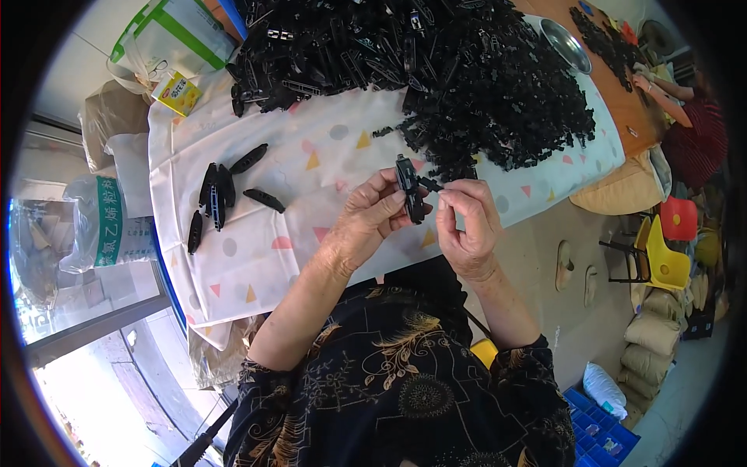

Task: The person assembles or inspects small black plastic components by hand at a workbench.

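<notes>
Over the near part of the table, my left hand [364, 222] is closed around a long black plastic part [406, 177], held nearly upright between thumb and fingers. My right hand [469, 229] pinches a small black plastic piece [428, 184] at its end. The small piece meets the side of the long part; whether it is seated there I cannot tell. To the left of my hands lie several similar long black parts [224, 187] on the patterned tablecloth [268, 226].
A big heap of long black parts [334, 50] covers the table's far side, beside a pile of small black pieces [513, 109]. A yellow box [177, 93] stands at the far left corner. A metal dish [566, 45] lies far right; another person [689, 117] works beyond it.
</notes>
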Motion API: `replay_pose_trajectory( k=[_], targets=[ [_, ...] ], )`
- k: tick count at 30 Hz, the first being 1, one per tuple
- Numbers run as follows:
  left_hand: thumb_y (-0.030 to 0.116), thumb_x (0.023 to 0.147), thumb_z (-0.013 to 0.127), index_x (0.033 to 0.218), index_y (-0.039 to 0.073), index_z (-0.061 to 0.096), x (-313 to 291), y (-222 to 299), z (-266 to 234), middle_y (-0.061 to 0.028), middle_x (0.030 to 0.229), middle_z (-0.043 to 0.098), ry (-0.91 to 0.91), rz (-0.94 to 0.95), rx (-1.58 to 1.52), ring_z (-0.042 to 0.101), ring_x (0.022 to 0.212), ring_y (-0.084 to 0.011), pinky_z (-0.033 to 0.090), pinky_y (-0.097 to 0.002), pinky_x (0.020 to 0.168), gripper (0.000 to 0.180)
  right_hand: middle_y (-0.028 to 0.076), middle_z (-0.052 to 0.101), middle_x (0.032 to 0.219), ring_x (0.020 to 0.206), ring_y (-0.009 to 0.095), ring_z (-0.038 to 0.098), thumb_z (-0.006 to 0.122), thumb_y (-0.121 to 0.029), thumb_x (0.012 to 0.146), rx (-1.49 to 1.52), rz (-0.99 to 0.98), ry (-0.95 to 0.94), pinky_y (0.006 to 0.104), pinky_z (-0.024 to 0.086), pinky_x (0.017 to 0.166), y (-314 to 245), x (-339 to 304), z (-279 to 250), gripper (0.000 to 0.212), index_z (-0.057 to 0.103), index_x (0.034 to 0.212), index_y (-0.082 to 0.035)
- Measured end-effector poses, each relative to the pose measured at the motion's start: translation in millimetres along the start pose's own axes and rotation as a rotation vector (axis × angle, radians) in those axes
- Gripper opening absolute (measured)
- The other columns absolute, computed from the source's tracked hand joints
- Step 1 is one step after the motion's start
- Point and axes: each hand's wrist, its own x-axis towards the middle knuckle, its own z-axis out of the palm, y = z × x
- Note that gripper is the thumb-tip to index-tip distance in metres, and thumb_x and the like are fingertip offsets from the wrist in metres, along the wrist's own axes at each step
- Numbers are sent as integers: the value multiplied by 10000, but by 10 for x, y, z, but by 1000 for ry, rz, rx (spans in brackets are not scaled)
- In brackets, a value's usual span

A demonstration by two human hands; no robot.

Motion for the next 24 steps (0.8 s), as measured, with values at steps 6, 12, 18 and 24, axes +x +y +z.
replay_pose_trajectory(
  k=[6, 12, 18, 24],
  targets=[
    [146, 956, 522, 1263, 32, 486, -23, 1, 5, -69, 1051, 621, 0, -64, -65, 628, 842, -140, 517, -252, 715, 329, 104, 583, 893, 752, 223, 587, 604, 151, 754, 42, 104, -9, 289, 487, 637, -46, 2, 21, 258, 569, 943, -22],
    [147, 950, 514, 1233, -20, 485, -70, 14, -108, -133, 988, 620, -118, -224, -85, 626, 741, -179, 492, -236, 570, 330, 69, 596, 896, 816, 219, 553, 576, 101, 785, 272, 175, -251, 290, 468, 684, 82, 114, -80, 182, 626, 885, -43],
    [161, 959, 499, 1237, -51, 469, -85, -10, -107, -158, 988, 620, -166, -281, -76, 636, 756, -187, 503, -231, 571, 351, 46, 612, 882, 837, 221, 536, 597, 91, 741, 323, 143, -377, 320, 465, 702, 122, 78, -87, 187, 656, 840, -56],
    [200, 948, 535, 1266, -68, 442, -81, 33, -113, -143, 1030, 610, -183, -344, -82, 642, 814, -191, 549, -239, 687, 426, 44, 618, 853, 804, 230, 543, 608, 90, 719, 297, 97, -394, 328, 466, 692, 177, 42, -53, 195, 657, 842, -53]
  ],
)
